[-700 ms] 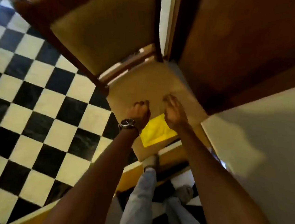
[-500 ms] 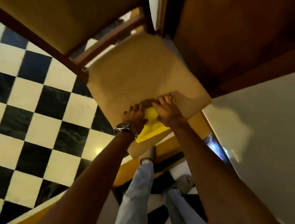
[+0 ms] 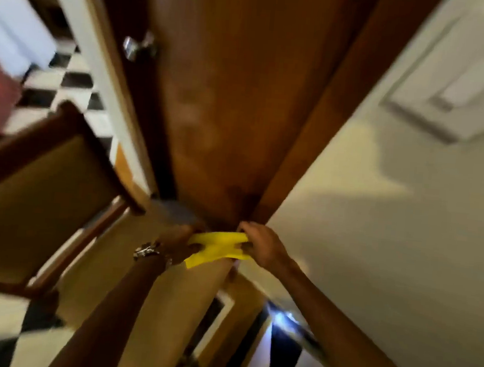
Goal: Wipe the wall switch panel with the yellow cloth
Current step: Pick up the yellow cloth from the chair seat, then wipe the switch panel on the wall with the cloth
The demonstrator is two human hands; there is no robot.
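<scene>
yellow cloth [image 3: 218,247] lifted off chair seat [image 3: 128,264], gripped between left hand [image 3: 178,240] and right hand [image 3: 261,245]; switch panel [image 3: 454,87] entered view far right, unwiped.

You've got the cloth [image 3: 217,247] stretched between both hands, left hand [image 3: 178,240] on one end, right hand [image 3: 261,246] on the other; chair [image 3: 38,194] sits off left of your left fingers; door [image 3: 228,94] rises beyond your fingertips; switch panel [image 3: 454,85] is up on the wall [image 3: 392,225], well right of your right fingers.
</scene>
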